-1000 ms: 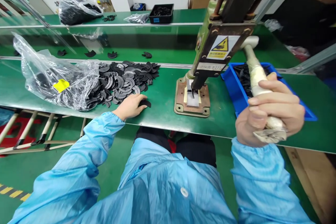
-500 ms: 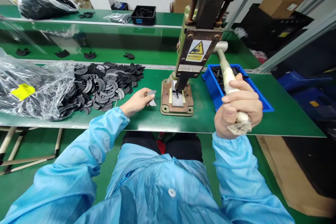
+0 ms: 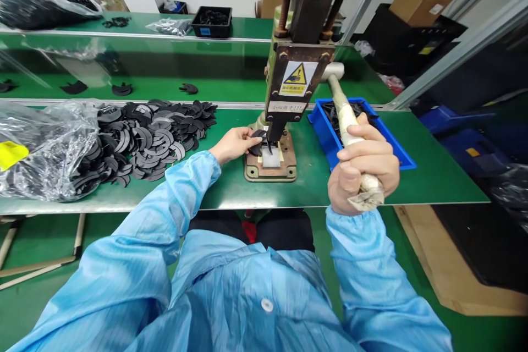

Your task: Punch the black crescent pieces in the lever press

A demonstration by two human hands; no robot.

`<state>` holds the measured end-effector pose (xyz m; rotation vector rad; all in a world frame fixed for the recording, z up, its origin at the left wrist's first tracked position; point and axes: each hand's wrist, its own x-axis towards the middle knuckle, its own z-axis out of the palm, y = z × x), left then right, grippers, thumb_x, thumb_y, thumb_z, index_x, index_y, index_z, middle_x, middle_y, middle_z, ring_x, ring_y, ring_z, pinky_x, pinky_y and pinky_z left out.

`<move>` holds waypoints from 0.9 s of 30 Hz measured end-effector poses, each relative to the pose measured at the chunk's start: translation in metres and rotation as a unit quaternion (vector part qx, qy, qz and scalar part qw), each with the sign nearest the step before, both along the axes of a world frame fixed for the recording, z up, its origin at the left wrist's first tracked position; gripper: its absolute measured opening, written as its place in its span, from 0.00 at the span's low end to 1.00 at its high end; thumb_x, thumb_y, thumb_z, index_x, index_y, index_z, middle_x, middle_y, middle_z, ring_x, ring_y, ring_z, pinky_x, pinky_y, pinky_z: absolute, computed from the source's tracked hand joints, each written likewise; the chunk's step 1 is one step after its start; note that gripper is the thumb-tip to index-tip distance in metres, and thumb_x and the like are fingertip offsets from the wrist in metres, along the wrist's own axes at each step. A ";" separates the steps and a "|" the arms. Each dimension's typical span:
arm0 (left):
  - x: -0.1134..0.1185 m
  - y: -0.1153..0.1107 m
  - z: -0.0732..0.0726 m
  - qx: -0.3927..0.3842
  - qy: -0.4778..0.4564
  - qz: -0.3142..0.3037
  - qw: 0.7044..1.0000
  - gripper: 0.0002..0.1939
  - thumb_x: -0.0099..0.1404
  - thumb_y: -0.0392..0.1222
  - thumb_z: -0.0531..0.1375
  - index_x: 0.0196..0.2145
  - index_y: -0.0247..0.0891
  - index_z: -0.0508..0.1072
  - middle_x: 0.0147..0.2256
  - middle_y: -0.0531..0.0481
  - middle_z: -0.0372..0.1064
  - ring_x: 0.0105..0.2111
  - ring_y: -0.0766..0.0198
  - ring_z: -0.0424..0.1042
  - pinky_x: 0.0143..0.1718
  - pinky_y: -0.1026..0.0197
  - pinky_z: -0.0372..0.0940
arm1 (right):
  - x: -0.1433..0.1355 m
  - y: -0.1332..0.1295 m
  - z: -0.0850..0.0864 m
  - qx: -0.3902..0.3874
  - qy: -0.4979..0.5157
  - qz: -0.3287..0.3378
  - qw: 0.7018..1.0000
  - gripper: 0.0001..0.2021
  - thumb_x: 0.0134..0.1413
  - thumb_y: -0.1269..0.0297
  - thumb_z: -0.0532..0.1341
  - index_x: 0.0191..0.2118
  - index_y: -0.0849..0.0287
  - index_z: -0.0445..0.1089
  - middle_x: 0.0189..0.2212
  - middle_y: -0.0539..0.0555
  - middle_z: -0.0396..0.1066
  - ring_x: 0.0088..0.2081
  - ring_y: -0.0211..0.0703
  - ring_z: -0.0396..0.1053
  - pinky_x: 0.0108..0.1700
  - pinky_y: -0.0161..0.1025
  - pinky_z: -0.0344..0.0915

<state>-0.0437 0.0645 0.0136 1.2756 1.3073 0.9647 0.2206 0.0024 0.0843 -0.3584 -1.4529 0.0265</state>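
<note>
Pinched in my left hand (image 3: 237, 143) is a dark curved plastic piece (image 3: 257, 146), held at the left side of the press's ram tip. The hand press (image 3: 297, 82) stands upright on the table, a warning label on its front. Its base (image 3: 289, 164) carries a pale block, and a small black part shows under the ram. My right hand (image 3: 365, 168) is wrapped round the press's lever (image 3: 344, 110), which has a cloth-like covering. To the left lies a pile of black curved pieces (image 3: 154, 137), spilling from a clear plastic bag (image 3: 45, 148).
A blue bin (image 3: 377, 132) of black parts sits right of the press, behind my right hand. Several loose pieces (image 3: 121, 89) lie behind the table's rail. On the back shelf stand a black tray (image 3: 212, 32) and a filled plastic bag (image 3: 45, 3).
My left hand has moved right with the curved piece, from beside the base to the ram tip, and the piece is turned. My right hand stays on the lever. The view has shifted slightly.
</note>
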 end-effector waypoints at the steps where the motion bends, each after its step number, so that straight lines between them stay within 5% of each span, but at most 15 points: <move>1: 0.000 0.001 0.000 -0.001 0.002 -0.002 1.000 0.15 0.64 0.45 0.75 0.31 0.36 0.74 0.26 0.52 0.74 0.23 0.70 0.68 0.27 0.65 0.63 | 0.000 0.000 0.000 0.002 0.003 0.002 1.000 0.15 0.65 0.52 0.66 0.33 0.54 0.67 0.30 0.47 0.68 0.51 0.49 0.79 0.70 0.77 0.69; 12: 0.001 0.011 0.003 -0.051 0.035 -0.020 0.998 0.21 0.64 0.46 0.77 0.27 0.38 0.68 0.21 0.54 0.70 0.20 0.69 0.70 0.23 0.66 0.65 | -0.002 -0.002 0.000 -0.018 0.019 -0.013 1.000 0.14 0.64 0.52 0.66 0.32 0.53 0.66 0.29 0.46 0.68 0.51 0.49 0.81 0.69 0.73 0.72; 23: 0.003 0.015 0.018 -0.189 0.026 -0.036 0.981 0.17 0.65 0.46 0.76 0.29 0.37 0.75 0.19 0.50 0.71 0.18 0.66 0.72 0.22 0.65 0.65 | -0.002 -0.001 -0.003 -0.007 0.022 -0.023 0.999 0.14 0.64 0.51 0.66 0.32 0.53 0.66 0.28 0.45 0.67 0.49 0.47 0.81 0.68 0.71 0.73; 27: 0.005 0.008 0.015 -0.178 -0.010 -0.031 0.983 0.18 0.66 0.47 0.76 0.30 0.37 0.73 0.19 0.51 0.71 0.18 0.69 0.71 0.21 0.67 0.65 | -0.003 0.005 0.025 0.008 0.024 -0.025 0.999 0.13 0.64 0.48 0.66 0.39 0.51 0.71 0.31 0.46 0.70 0.47 0.46 0.80 0.65 0.66 0.76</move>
